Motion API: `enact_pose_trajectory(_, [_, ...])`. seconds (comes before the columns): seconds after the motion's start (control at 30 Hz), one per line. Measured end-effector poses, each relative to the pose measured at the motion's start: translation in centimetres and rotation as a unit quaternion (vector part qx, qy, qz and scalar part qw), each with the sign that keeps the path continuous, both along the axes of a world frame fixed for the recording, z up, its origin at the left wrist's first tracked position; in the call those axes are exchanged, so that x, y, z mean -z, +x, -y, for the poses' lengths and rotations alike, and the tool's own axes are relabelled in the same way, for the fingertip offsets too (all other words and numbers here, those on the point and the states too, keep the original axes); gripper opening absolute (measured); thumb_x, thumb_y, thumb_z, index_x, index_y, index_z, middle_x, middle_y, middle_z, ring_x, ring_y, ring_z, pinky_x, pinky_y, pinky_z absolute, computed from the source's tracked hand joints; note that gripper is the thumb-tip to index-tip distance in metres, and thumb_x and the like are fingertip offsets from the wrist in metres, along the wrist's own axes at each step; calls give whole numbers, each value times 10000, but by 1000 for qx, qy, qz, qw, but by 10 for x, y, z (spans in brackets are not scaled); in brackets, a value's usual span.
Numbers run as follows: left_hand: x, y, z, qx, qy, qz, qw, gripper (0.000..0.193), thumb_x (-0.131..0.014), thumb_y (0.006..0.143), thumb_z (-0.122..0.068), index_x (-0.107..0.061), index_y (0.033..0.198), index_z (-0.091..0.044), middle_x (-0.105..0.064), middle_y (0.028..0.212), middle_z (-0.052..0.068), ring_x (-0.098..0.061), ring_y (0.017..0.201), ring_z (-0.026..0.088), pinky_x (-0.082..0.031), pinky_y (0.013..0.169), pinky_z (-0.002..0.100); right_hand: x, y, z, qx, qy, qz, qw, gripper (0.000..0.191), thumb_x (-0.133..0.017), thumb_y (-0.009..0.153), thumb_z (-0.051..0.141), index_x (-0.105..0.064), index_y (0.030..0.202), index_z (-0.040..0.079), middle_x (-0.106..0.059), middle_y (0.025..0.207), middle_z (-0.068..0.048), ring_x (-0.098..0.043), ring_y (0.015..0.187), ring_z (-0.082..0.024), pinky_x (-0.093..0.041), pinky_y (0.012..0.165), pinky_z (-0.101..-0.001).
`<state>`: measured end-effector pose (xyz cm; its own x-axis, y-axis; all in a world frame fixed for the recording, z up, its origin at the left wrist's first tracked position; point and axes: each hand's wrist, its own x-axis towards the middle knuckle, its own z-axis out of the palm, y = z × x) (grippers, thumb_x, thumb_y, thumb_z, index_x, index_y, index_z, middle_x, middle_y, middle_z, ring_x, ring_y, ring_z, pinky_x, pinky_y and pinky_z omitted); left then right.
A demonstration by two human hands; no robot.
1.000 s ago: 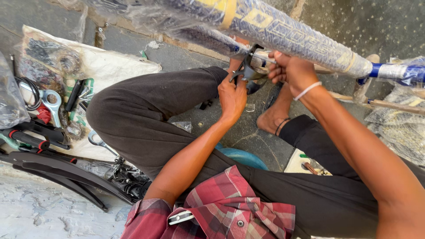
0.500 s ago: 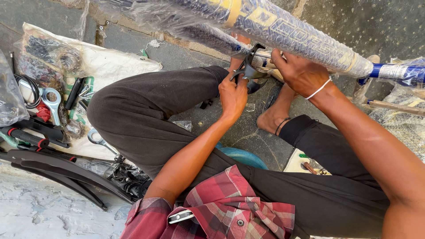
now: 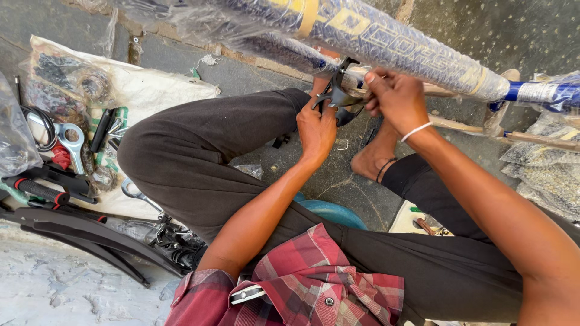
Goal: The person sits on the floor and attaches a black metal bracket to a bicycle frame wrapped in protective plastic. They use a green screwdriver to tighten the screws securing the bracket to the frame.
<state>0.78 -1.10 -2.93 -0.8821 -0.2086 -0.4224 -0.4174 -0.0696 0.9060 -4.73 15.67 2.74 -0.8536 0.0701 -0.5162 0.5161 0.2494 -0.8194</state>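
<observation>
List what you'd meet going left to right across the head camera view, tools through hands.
Silver wrench → black fender strips → left hand → black bracket → right hand → blue tube end.

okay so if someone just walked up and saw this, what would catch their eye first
Top centre, the left hand and right hand grip a black metal bracket against a blue-and-yellow plastic-wrapped bicycle frame tube. At left, silver spanners lie on a white sack.
</observation>
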Motion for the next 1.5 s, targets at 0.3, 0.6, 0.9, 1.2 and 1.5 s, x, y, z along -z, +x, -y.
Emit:
enact_pose_trajectory(0.3, [3, -1, 4, 10, -15, 3, 1000, 267, -629, 966, -197, -685, 959, 64, -581, 526, 59, -547, 487, 99, -419, 477, 337, -22, 3, -1, -223, 119, -161, 954, 364, -706, 950, 54, -651, 1283, -82, -733, 1038, -181, -710, 883, -224, -584, 772, -340])
enact_pose_trajectory(0.6, [6, -1, 4, 12, -20, -14, 1000, 254, -628, 971, -178, -690, 998, 67, -575, 528, 61, -522, 500, 90, -419, 486, 336, -18, 0, -17, -403, 405, -407, 713, 352, -643, 994, 37, -578, 1336, -19, -726, 1126, -240, -710, 932, -369, -580, 820, -441])
enact_pose_trajectory(0.9, [-1, -2, 1, 12, -21, 25, 999, 267, -627, 945, -191, -695, 983, 65, -588, 534, 57, -521, 481, 94, -400, 469, 336, 17, -20, -6, 65, -47, 90, 993, 319, -583, 1059, 298, -726, 1113, 18, -718, 758, -45, -675, 606, -102, -531, 539, -254])
enact_pose_trajectory(1.2, [-1, -5, 6, 8, -18, 17, 1000, 301, -631, 961, -218, -682, 922, 76, -546, 519, 58, -502, 491, 99, -395, 476, 350, -32, 7, -3, -336, 342, -326, 815, 306, -678, 995, 107, -658, 1284, 9, -730, 1104, -212, -713, 952, -301, -573, 811, -396])
enact_pose_trajectory(1.5, [0, -4, 4, 6, -6, 16, 1000, 280, -621, 957, -208, -680, 945, 65, -572, 531, 60, -528, 486, 103, -408, 475, 354, -23, 1, -10, -337, 307, -284, 844, 425, -625, 908, 37, -621, 1329, -16, -682, 948, -153, -672, 783, -272, -551, 655, -373])
